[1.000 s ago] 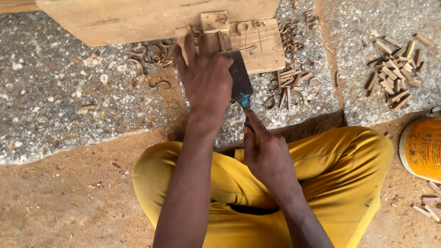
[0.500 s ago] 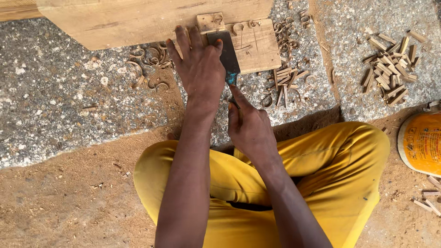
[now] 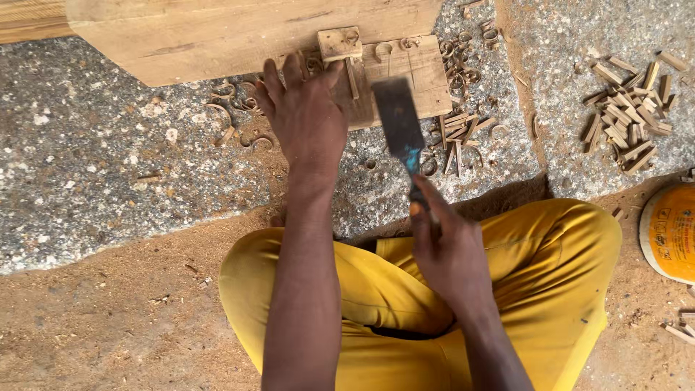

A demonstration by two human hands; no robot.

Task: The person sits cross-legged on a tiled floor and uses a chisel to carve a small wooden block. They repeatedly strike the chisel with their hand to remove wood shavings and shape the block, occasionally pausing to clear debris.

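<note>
My left hand [image 3: 308, 119] rests flat, fingers spread, on the left part of a small wooden board [image 3: 405, 76] that lies on the stone slab. A thin wooden stick [image 3: 352, 78] lies on the board just right of my fingers, under a small wooden block [image 3: 339, 43]. My right hand [image 3: 449, 250] grips the handle of a wide flat chisel [image 3: 398, 123]. Its dark blade is raised and blurred, pointing up over the board's lower edge. I sit cross-legged in yellow trousers [image 3: 550, 289].
A large timber beam [image 3: 239, 32] lies along the top. Curled wood shavings [image 3: 463, 130] litter the grey stone slab [image 3: 108, 166]. A pile of several short cut sticks [image 3: 626, 119] sits at the right. An orange bucket [image 3: 670, 232] stands at the right edge. Sawdust covers the ground.
My right hand has pulled back toward me and swung right, so the chisel blade now shows in full beside my left hand. My left hand stays on the board.
</note>
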